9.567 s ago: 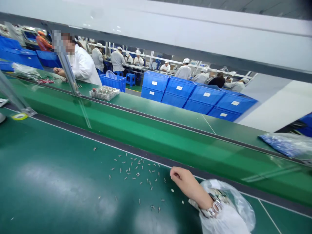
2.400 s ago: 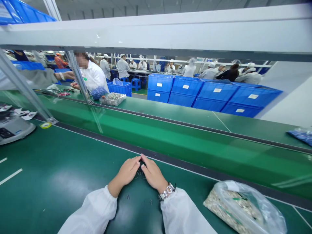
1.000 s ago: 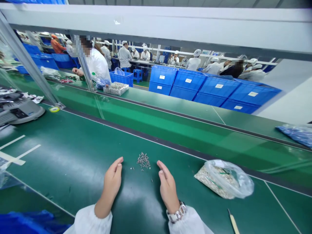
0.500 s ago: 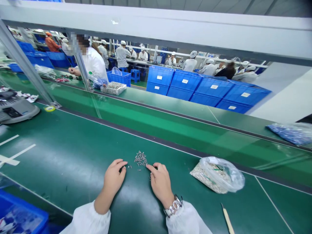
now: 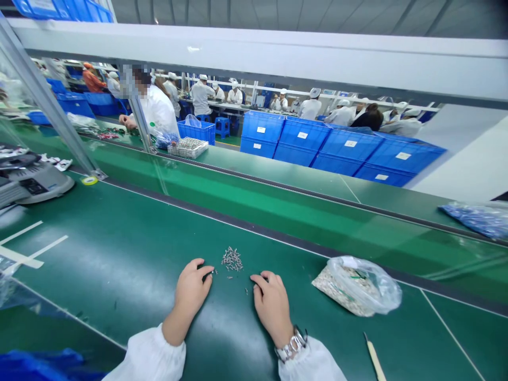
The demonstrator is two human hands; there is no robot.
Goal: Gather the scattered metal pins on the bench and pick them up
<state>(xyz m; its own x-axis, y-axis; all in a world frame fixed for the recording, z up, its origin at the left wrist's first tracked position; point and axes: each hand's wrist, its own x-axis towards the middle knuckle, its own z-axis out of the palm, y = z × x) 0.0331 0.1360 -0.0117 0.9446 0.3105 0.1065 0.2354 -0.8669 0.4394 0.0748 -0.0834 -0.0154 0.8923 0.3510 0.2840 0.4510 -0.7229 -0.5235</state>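
A small pile of silvery metal pieces that look like screws (image 5: 232,259) lies on the green work surface (image 5: 130,243). Just left of the pile, my left hand (image 5: 192,288) rests with curved fingers, its thumb and index finger apart beside a few stray pieces. My right hand (image 5: 273,301), with a metal-banded watch (image 5: 292,345) on its wrist, lies to the right of the pile. Its fingers are bent and spread, and I see nothing held in it. One loose piece (image 5: 246,291) sits by its thumb, and another (image 5: 229,277) in front of the pile.
An open clear plastic bag of small pale pieces (image 5: 349,291) stands at the right. Nearer me lies a pale-handled pointed tool (image 5: 373,360). A grey device (image 5: 43,182) is at the left. Beyond a clear panel are blue bins (image 5: 301,137) and a co-worker in white (image 5: 161,114).
My right hand has drawn back from the pile, rightward and slightly towards me. My left hand's fingers have come closer to the stray pieces beside it. The whole view has shifted a little.
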